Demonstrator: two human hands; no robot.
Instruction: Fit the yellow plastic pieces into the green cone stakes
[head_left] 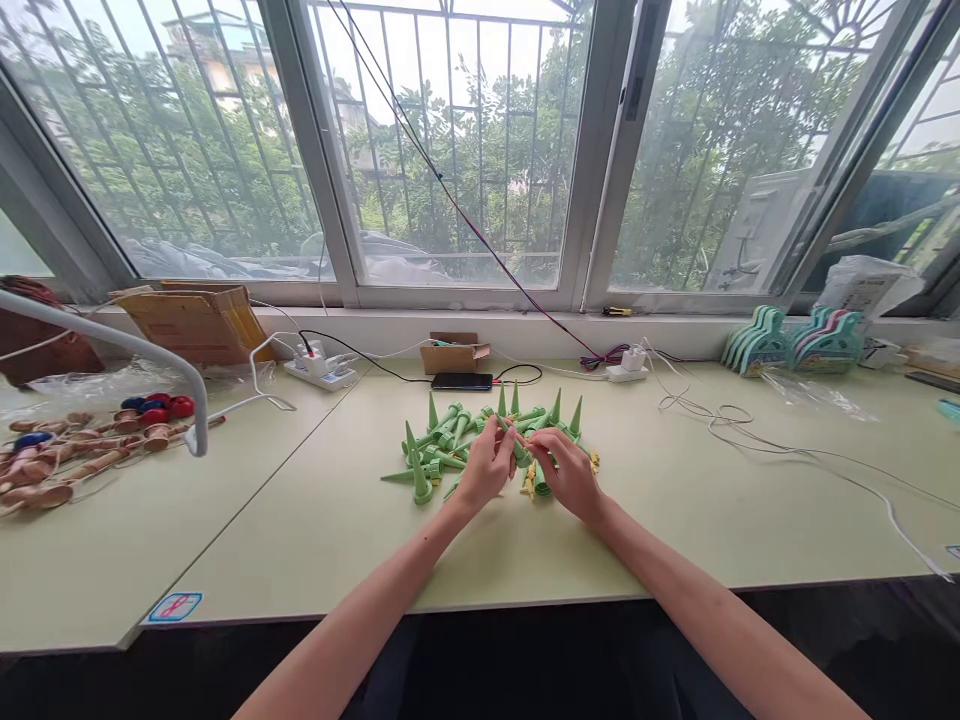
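Observation:
Between my two hands is a green plastic cone-shaped spike (519, 453) with a wider ribbed end. My left hand (487, 462) is closed around it. My right hand (564, 470) is pinched at the spike's wide end; whatever small part its fingertips hold is too hidden to name. A heap of similar green spikes (442, 440) lies around and behind my hands, some standing point up, others on their sides. One upright spike (420, 480) stands left of my left hand. Small yellow pieces (529, 480) lie under and beside my right hand.
A phone (462, 381) lies behind the heap, before a small cardboard box (450, 354). Power strips (321, 374) and loose white cables (720, 415) run along the table (300, 540). Wooden toys (67, 460) lie at left near a white metal tube (187, 380); teal hangers (757, 342) stand at right.

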